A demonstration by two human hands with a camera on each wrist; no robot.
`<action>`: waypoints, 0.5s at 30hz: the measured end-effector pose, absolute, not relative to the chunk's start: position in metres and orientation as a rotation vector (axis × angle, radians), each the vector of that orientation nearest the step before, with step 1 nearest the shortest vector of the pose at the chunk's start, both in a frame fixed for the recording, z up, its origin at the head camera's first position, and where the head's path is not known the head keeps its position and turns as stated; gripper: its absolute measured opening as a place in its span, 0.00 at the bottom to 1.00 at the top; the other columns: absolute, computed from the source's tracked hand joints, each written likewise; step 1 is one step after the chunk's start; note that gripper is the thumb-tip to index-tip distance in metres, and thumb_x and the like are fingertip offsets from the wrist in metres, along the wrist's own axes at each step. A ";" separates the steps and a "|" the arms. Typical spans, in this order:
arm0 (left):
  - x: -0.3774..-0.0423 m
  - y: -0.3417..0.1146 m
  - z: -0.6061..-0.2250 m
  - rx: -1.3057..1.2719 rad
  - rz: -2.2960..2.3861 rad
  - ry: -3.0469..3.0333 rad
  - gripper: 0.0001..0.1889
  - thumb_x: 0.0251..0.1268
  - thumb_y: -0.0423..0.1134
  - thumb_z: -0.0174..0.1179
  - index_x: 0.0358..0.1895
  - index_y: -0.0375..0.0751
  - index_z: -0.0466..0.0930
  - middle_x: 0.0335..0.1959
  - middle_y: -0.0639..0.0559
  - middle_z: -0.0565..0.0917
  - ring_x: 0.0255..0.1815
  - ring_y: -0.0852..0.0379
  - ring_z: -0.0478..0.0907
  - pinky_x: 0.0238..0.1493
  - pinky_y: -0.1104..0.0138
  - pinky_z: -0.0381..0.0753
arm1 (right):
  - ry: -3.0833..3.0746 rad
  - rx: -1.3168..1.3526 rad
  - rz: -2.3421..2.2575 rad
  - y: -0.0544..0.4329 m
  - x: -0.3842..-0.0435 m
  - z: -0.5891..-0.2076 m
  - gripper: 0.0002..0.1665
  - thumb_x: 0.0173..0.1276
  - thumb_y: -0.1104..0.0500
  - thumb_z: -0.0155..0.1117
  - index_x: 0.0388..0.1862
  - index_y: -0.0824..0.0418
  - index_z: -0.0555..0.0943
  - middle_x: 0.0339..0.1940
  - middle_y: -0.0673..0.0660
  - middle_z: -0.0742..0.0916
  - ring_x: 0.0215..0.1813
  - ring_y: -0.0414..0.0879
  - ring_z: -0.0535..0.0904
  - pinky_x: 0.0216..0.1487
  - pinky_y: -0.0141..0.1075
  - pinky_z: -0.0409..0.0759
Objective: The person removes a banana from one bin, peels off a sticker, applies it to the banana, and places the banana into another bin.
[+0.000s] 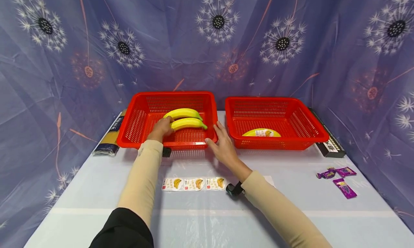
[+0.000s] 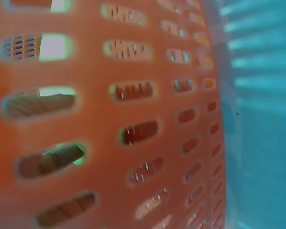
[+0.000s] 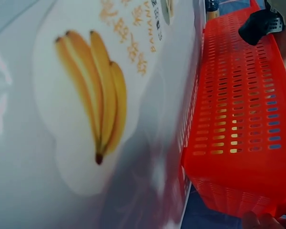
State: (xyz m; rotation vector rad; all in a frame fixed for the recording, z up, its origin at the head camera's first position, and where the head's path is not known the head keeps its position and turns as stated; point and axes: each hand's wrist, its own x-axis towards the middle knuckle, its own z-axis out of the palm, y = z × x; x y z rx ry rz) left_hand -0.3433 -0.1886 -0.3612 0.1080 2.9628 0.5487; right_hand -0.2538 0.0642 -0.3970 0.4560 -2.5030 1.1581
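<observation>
My left hand (image 1: 160,128) reaches over the front rim of the left red basket (image 1: 129,131) and pinches the left end of the front banana (image 1: 189,123). Just behind that one lies a second banana (image 1: 183,113). In the left wrist view the basket's slotted wall (image 2: 100,109) fills most of the picture, with parts of fingers (image 2: 66,210) showing through the slots. My right hand (image 1: 223,147) rests at the same basket's front right corner, thumb and fingers spread and fairly straight against its rim. Its fingertips (image 3: 264,222) show at the basket's end in the right wrist view.
A second red basket (image 1: 281,143) to the right holds a banana with a label (image 1: 261,133). A row of banana stickers (image 1: 195,184) lies in front. Purple-wrapped sweets (image 1: 345,188) sit at the right. A packet (image 1: 111,134) and a black box (image 1: 331,149) flank the baskets.
</observation>
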 end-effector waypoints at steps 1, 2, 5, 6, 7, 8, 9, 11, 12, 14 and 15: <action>-0.343 -0.189 -0.362 0.110 0.529 2.971 0.25 0.63 0.37 0.57 0.62 0.35 0.65 0.62 0.34 0.71 0.65 0.38 0.67 0.66 0.51 0.64 | -2.511 0.455 1.147 0.064 -0.254 -0.397 0.40 0.64 0.48 0.63 0.69 0.66 0.64 0.75 0.58 0.63 0.73 0.56 0.62 0.69 0.51 0.63; -0.343 -0.189 -0.362 0.113 0.512 2.977 0.25 0.63 0.37 0.57 0.62 0.35 0.65 0.61 0.34 0.72 0.64 0.38 0.67 0.66 0.51 0.64 | -2.518 0.456 1.139 0.065 -0.254 -0.396 0.40 0.64 0.48 0.63 0.69 0.66 0.64 0.75 0.58 0.63 0.73 0.57 0.62 0.69 0.51 0.63; -0.341 -0.188 -0.362 0.109 0.492 2.978 0.24 0.63 0.36 0.57 0.61 0.34 0.66 0.60 0.34 0.74 0.63 0.38 0.69 0.66 0.51 0.65 | -2.541 0.454 1.119 0.065 -0.255 -0.395 0.40 0.64 0.48 0.63 0.69 0.66 0.64 0.75 0.59 0.63 0.73 0.57 0.62 0.69 0.51 0.63; -0.340 -0.188 -0.362 0.105 0.494 2.974 0.23 0.63 0.36 0.56 0.61 0.34 0.66 0.59 0.34 0.74 0.62 0.38 0.69 0.66 0.51 0.65 | -2.549 0.451 1.117 0.066 -0.255 -0.394 0.40 0.64 0.48 0.63 0.69 0.66 0.64 0.75 0.59 0.63 0.73 0.57 0.62 0.69 0.51 0.63; -0.339 -0.188 -0.362 0.107 0.491 2.974 0.23 0.63 0.36 0.56 0.61 0.34 0.67 0.59 0.34 0.74 0.62 0.38 0.69 0.66 0.51 0.65 | -2.559 0.449 1.116 0.066 -0.255 -0.393 0.41 0.64 0.48 0.63 0.70 0.66 0.64 0.75 0.59 0.62 0.73 0.57 0.62 0.70 0.51 0.63; -0.338 -0.188 -0.362 0.107 0.492 2.973 0.23 0.63 0.36 0.55 0.61 0.34 0.67 0.59 0.35 0.74 0.62 0.38 0.69 0.65 0.51 0.65 | -2.568 0.447 1.115 0.066 -0.255 -0.393 0.41 0.64 0.48 0.63 0.70 0.66 0.63 0.75 0.59 0.62 0.73 0.57 0.62 0.70 0.51 0.63; -0.338 -0.188 -0.362 0.105 0.494 2.972 0.22 0.64 0.36 0.55 0.60 0.34 0.67 0.58 0.35 0.74 0.61 0.39 0.69 0.65 0.51 0.65 | -2.577 0.443 1.114 0.066 -0.255 -0.392 0.41 0.64 0.47 0.63 0.70 0.66 0.63 0.75 0.59 0.62 0.73 0.57 0.61 0.70 0.51 0.63; -0.336 -0.188 -0.362 0.110 0.488 2.977 0.22 0.64 0.36 0.55 0.60 0.34 0.68 0.58 0.35 0.75 0.61 0.39 0.69 0.65 0.51 0.66 | -2.590 0.440 1.121 0.067 -0.254 -0.391 0.41 0.64 0.47 0.63 0.70 0.66 0.63 0.75 0.59 0.62 0.74 0.57 0.61 0.70 0.51 0.62; -0.335 -0.188 -0.362 0.116 0.483 2.985 0.22 0.63 0.36 0.55 0.60 0.34 0.68 0.58 0.35 0.75 0.61 0.39 0.70 0.65 0.52 0.66 | -2.594 0.438 1.126 0.067 -0.254 -0.390 0.42 0.64 0.47 0.63 0.70 0.66 0.63 0.75 0.59 0.62 0.74 0.57 0.60 0.70 0.51 0.62; -0.333 -0.188 -0.361 0.129 0.476 2.996 0.22 0.63 0.36 0.55 0.60 0.33 0.69 0.57 0.35 0.76 0.60 0.39 0.71 0.64 0.52 0.67 | -2.599 0.433 1.134 0.067 -0.254 -0.389 0.42 0.63 0.47 0.63 0.70 0.66 0.63 0.75 0.59 0.62 0.74 0.56 0.60 0.70 0.50 0.62; -0.332 -0.188 -0.361 0.129 0.479 2.998 0.22 0.63 0.36 0.55 0.59 0.33 0.69 0.56 0.35 0.76 0.59 0.39 0.71 0.64 0.52 0.67 | -2.597 0.431 1.141 0.067 -0.254 -0.389 0.42 0.63 0.47 0.63 0.70 0.66 0.63 0.75 0.59 0.62 0.74 0.56 0.60 0.70 0.50 0.62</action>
